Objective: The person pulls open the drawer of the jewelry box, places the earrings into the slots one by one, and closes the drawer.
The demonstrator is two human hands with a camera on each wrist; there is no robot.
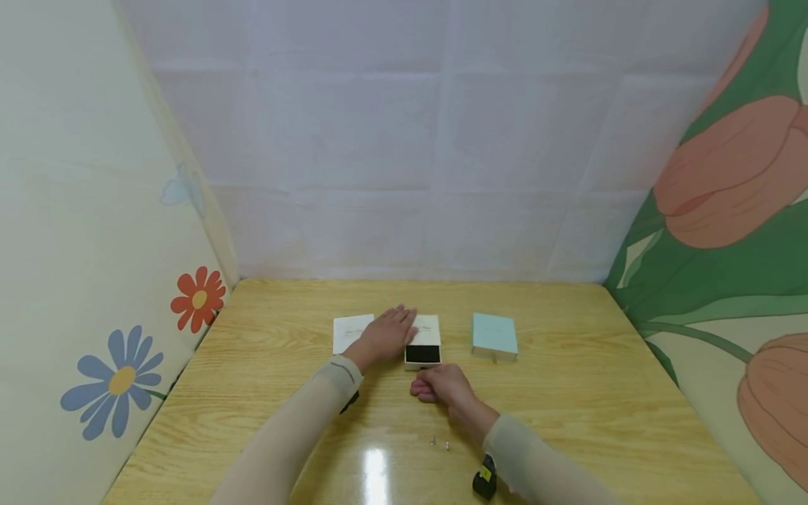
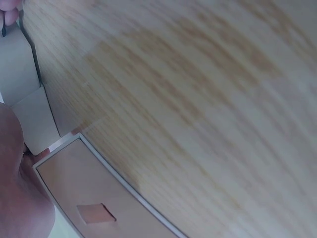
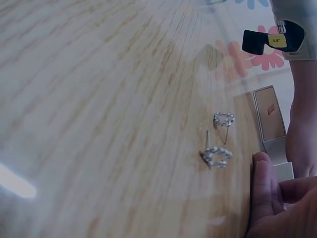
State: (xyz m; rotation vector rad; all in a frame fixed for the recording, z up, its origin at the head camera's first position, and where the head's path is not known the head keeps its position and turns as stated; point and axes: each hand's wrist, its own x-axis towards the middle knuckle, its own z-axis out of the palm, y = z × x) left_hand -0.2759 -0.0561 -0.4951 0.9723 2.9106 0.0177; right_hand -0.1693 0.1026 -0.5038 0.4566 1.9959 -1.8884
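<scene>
My left hand [image 1: 388, 333] rests across the left edge of the middle cream box [image 1: 427, 326], fingers stretched out over its lid. This box's drawer [image 1: 423, 366] is partly pulled out toward me, showing a black lining. At the drawer's front, my right hand [image 1: 445, 384] pinches a small dark pull tab, seen at the fingertips in the left wrist view. Two sparkly earrings, one [image 3: 224, 119] just beyond the other [image 3: 216, 156], lie on the table on my side of the right hand, their thin posts visible.
Left of the middle box lies a white box [image 1: 351, 331], partly behind my left hand; its front carries a small tab [image 2: 96, 213]. A light blue box [image 1: 494, 333] with a tab sits to the right. The wooden table [image 1: 568, 393] meets fabric-covered walls.
</scene>
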